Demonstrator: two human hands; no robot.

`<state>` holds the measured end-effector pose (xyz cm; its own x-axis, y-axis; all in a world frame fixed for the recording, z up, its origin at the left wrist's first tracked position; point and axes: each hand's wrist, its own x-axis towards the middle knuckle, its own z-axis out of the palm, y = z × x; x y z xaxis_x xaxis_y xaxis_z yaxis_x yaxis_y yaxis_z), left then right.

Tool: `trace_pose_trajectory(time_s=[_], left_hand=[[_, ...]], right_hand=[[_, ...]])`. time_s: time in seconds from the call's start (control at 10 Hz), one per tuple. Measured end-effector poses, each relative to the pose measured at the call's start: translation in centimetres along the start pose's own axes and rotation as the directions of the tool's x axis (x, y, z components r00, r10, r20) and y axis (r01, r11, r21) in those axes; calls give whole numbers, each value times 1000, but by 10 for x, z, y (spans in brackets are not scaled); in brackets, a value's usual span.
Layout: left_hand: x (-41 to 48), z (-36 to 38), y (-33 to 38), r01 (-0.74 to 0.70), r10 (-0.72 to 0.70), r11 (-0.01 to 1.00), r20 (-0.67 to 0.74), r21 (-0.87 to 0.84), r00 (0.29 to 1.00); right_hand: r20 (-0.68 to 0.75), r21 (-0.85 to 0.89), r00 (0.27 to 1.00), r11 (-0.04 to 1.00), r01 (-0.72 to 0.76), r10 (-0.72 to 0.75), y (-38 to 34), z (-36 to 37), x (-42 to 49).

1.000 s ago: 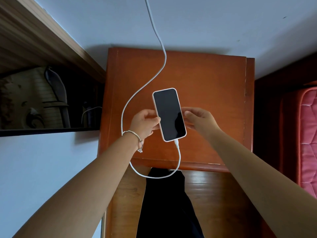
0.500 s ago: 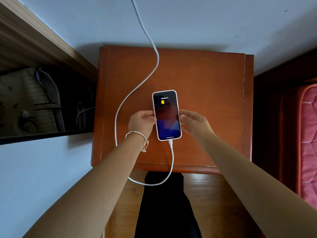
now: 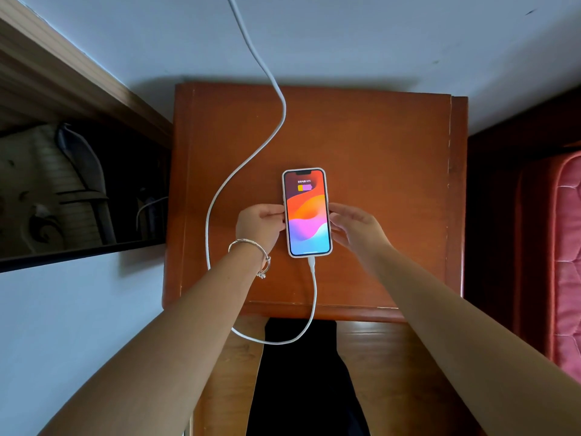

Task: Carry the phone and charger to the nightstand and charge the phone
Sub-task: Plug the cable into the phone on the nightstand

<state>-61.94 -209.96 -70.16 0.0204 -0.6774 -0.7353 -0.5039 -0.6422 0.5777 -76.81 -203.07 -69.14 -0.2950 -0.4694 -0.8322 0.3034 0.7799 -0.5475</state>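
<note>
A white-edged phone [image 3: 307, 212] lies face up near the middle of the brown wooden nightstand [image 3: 386, 171]. Its screen is lit with a colourful wallpaper and a battery symbol at the top. A white charger cable [image 3: 220, 190] is plugged into its bottom end, loops off the front edge, curves back along the left of the top and runs up the wall out of view. My left hand [image 3: 260, 226] holds the phone's left edge with curled fingers. My right hand [image 3: 356, 229] grips its right edge.
A white wall stands behind the nightstand. A dark recessed shelf [image 3: 78, 190] with a wooden frame sits to the left. A red quilted mattress [image 3: 562, 262] is at the right, past a dark gap. Wooden floor and my dark trousers [image 3: 301, 382] show below.
The phone went from tilted and held up, with a dark screen, down flat onto the nightstand and straightened. Its screen lit up and shows the battery symbol. Both hands stayed on its edges.
</note>
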Motion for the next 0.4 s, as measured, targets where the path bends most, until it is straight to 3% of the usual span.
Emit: trace_pose_trajectory(time_s=[0.3, 0.4], left_hand=[[1, -1, 5, 85, -82, 995, 51, -55, 995], [-9, -9, 17, 51, -49, 998, 27, -48, 998]], right_hand=[[19, -57, 1000, 998, -15, 17, -6, -2, 3], [45, -109, 999, 994, -25, 30, -12, -4, -6]])
